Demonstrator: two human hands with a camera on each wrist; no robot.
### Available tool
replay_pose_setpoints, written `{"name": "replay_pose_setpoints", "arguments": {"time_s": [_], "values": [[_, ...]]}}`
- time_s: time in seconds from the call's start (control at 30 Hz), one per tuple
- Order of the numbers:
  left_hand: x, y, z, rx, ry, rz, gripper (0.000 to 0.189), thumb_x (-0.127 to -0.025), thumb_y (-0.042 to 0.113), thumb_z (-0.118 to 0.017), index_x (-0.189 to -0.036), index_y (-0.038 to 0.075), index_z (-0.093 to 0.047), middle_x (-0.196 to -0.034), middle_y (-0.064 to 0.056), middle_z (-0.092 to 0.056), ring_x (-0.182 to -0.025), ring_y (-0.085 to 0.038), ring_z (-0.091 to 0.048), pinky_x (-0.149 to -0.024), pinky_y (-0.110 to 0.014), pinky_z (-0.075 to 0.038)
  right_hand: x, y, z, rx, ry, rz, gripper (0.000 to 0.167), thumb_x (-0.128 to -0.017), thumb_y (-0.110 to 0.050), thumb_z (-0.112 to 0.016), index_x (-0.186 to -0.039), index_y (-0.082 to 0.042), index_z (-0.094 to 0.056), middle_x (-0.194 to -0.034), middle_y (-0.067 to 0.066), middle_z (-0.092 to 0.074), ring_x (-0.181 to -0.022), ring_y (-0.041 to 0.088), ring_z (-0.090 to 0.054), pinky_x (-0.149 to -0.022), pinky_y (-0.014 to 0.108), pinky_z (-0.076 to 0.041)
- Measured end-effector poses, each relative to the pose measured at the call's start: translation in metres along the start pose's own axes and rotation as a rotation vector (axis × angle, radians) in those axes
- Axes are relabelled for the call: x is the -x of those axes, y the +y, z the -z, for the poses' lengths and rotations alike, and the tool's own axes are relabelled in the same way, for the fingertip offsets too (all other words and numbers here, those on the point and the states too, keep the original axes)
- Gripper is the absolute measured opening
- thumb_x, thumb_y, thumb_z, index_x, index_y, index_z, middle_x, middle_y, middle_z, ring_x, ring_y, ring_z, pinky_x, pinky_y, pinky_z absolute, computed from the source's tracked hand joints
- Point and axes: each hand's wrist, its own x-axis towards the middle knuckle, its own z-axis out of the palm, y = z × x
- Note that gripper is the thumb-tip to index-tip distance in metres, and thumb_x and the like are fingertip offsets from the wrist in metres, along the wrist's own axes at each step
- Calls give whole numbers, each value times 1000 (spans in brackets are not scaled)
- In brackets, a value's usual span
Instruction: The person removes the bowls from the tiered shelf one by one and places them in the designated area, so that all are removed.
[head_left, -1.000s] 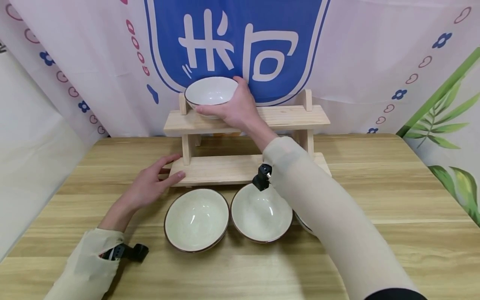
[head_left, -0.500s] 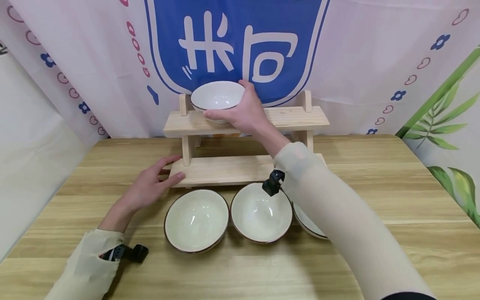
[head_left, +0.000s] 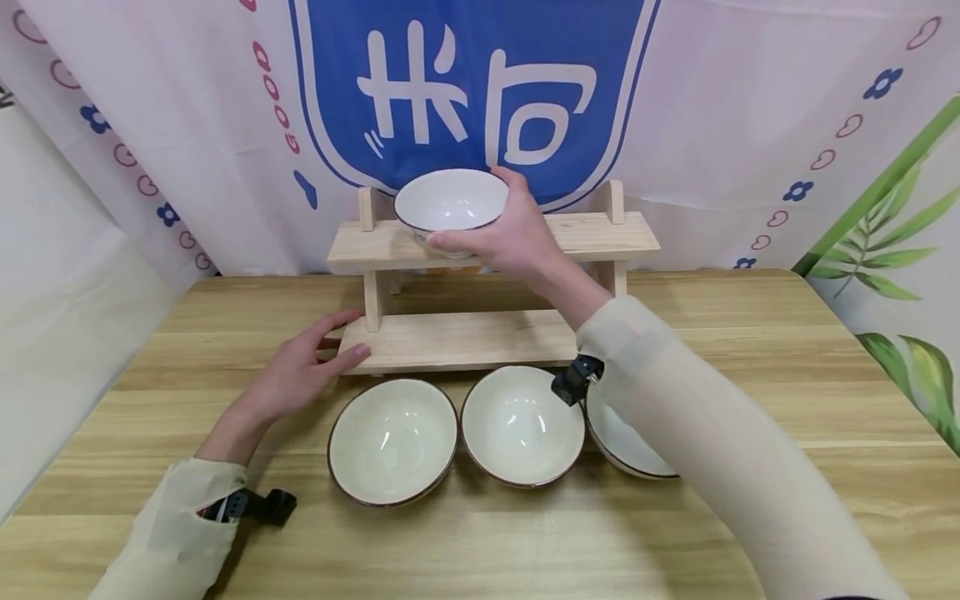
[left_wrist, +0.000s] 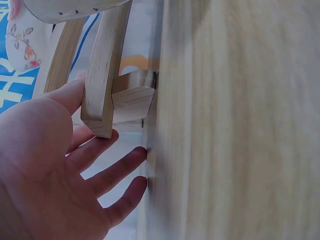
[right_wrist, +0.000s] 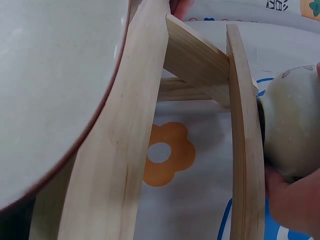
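My right hand (head_left: 517,229) grips a white bowl (head_left: 450,200) with a brown rim, thumb on its near side and fingers round the right. The bowl stands upright at the upper board of a two-tier wooden stand (head_left: 450,340), left of its middle. In the right wrist view the foot of this bowl (right_wrist: 292,122) is right at the board. My left hand (head_left: 303,362) holds the left end of the lower board. In the left wrist view its thumb lies on one face of the board (left_wrist: 100,90), a fingertip at the opposite edge, the other fingers spread.
In front of the stand, three bowls form a row on the wood-grain table (head_left: 465,550): a left bowl (head_left: 393,442), a middle bowl (head_left: 522,437) and a right bowl (head_left: 626,442), partly under my right sleeve. A printed cloth (head_left: 712,108) hangs behind.
My right hand has moved the bowl to the right along the upper board and slightly toward me. The right forearm uncovers more of the right bowl. My left hand has stayed put.
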Motion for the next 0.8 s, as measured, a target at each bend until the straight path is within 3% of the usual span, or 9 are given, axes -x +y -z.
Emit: {"name": "replay_pose_setpoints", "arguments": {"time_s": [0.8], "values": [[2, 1, 1, -11, 8, -4, 78, -107, 57, -56, -168, 18, -29, -169, -26, -35, -143, -54, -50, -109, -67, -51, 43, 6, 36, -41, -41, 38, 121, -74, -27, -98, -167, -16, -23, -164, 7, -39, -140, 23, -52, -114, 40, -54]]}}
